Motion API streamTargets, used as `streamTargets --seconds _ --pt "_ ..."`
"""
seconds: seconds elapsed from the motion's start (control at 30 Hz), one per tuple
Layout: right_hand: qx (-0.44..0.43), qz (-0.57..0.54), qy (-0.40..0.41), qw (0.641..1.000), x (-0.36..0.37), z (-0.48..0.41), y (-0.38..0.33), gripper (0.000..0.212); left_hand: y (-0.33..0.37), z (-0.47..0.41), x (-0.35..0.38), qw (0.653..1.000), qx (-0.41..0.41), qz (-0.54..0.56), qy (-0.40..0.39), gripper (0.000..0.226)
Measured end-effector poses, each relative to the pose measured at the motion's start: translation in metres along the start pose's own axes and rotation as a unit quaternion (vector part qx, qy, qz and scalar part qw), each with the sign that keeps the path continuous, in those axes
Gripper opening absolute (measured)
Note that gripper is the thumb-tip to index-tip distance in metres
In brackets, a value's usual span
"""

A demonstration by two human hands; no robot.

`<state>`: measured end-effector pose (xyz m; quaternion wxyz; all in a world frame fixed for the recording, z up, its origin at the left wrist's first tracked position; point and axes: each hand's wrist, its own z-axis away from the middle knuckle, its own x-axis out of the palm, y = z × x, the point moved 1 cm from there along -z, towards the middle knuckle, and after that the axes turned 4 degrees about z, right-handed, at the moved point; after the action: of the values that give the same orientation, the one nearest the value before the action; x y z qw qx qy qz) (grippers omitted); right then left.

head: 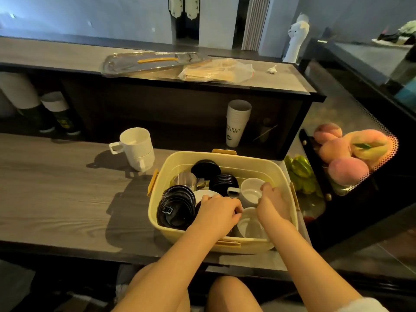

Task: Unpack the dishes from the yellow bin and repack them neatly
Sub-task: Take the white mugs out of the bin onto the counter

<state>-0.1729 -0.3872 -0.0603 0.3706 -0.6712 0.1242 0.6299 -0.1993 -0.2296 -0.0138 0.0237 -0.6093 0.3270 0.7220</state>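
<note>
The yellow bin (180, 159) stands on the wooden counter in front of me. Inside lie black lids (176, 209), a stack of black saucers (222, 182), a steel pitcher (185, 180), a white mug (251, 191) and a white bowl (249, 226). My left hand (219, 210) reaches into the bin's middle with fingers curled over something I cannot make out. My right hand (271, 199) grips the near rim of the white mug. Two stacked white mugs (137, 148) stand on the counter to the bin's left.
A stack of paper cups (236, 122) stands on the shelf behind the bin. A mesh basket of peaches (342, 152) and green fruit (300, 174) crowd the bin's right side. On the upper ledge lie a clear tray (144, 63) and a plastic bag (216, 70).
</note>
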Motion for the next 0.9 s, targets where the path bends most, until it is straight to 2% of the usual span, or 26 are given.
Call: streamTargets --seconds 0.03,0.1,0.17,0.2,0.23,0.3,0.43,0.53,0.63,0.77,0.9 --pt "0.015 -0.027 -0.001 1.0 0.003 -0.002 0.001 0.031 0.003 -0.002 0.001 0.999 -0.02 -0.011 -0.022 0.02" --pt "-0.028 -0.06 -0.026 0.997 0.005 -0.002 -0.003 0.039 0.008 -0.01 0.006 0.995 -0.056 -0.033 -0.074 0.022" --pt "0.008 -0.065 -0.016 0.998 0.005 -0.001 -0.003 0.03 0.016 -0.018 0.014 0.986 -0.103 -0.022 -0.128 0.027" --pt "-0.005 -0.039 -0.008 0.999 0.007 0.0 -0.005 0.029 0.02 -0.021 0.018 0.98 -0.13 -0.011 -0.152 0.031" --pt "0.004 -0.029 0.006 1.0 0.009 0.0 -0.006 0.038 0.024 -0.024 0.023 0.974 -0.151 -0.001 -0.17 0.034" --pt "0.007 -0.009 -0.025 1.0 0.008 0.003 -0.008 0.044 0.029 -0.027 0.029 0.967 -0.177 0.009 -0.186 0.037" --pt "-0.016 0.091 -0.072 0.993 -0.007 -0.002 -0.013 0.034 0.027 -0.031 0.027 0.958 -0.183 0.016 -0.22 0.039" --pt "-0.052 0.06 -0.128 0.989 -0.016 -0.013 -0.019 0.039 0.027 -0.03 0.022 0.964 -0.17 0.041 -0.199 0.034" --pt "-0.074 0.154 -0.168 0.971 -0.022 -0.013 -0.032 0.052 0.028 -0.027 0.014 0.974 -0.148 0.058 -0.159 0.032" --pt "-0.137 0.181 -0.197 0.954 -0.035 -0.019 -0.042 0.028 0.026 -0.024 -0.008 0.978 -0.128 0.08 -0.145 0.029" --pt "-0.183 0.239 -0.259 0.918 -0.042 -0.02 -0.041 0.035 0.017 -0.015 -0.027 0.984 -0.11 0.07 -0.124 0.034"
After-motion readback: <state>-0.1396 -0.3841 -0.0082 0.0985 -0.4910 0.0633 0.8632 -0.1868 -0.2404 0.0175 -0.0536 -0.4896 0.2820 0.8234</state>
